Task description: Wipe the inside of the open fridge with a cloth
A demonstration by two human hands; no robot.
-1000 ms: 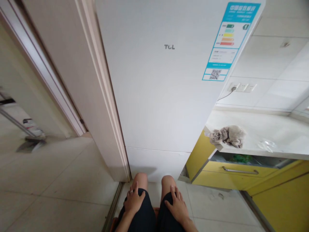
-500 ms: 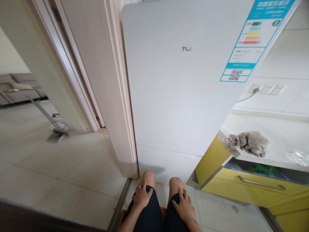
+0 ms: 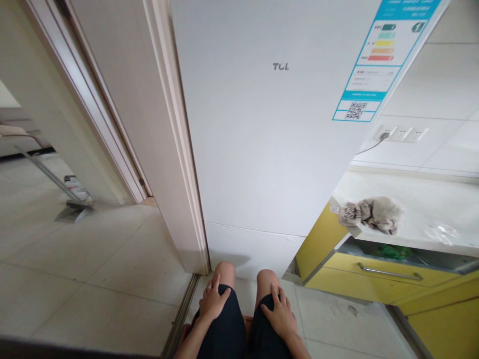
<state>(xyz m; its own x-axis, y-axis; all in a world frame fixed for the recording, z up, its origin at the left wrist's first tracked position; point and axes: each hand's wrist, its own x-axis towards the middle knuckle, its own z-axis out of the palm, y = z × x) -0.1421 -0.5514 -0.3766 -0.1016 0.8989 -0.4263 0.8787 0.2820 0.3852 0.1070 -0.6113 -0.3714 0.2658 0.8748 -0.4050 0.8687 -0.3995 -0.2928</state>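
Note:
I sit facing a tall white fridge (image 3: 262, 139) with its door closed. My left hand (image 3: 212, 300) lies flat on my left thigh, fingers spread, a ring on one finger. My right hand (image 3: 278, 313) rests flat on my right thigh, fingers apart. Both hands hold nothing. My knees nearly reach the fridge's lower drawer front (image 3: 247, 247).
A door frame (image 3: 175, 149) stands left of the fridge, with a sliding track on the floor. A mop (image 3: 71, 204) lies beyond the doorway. To the right, a white counter (image 3: 430, 209) carries a grey cloth (image 3: 370, 215) over a part-open yellow drawer (image 3: 389, 274).
The view has swung slightly left and down compared with half a second ago. My hands have stayed on my thighs.

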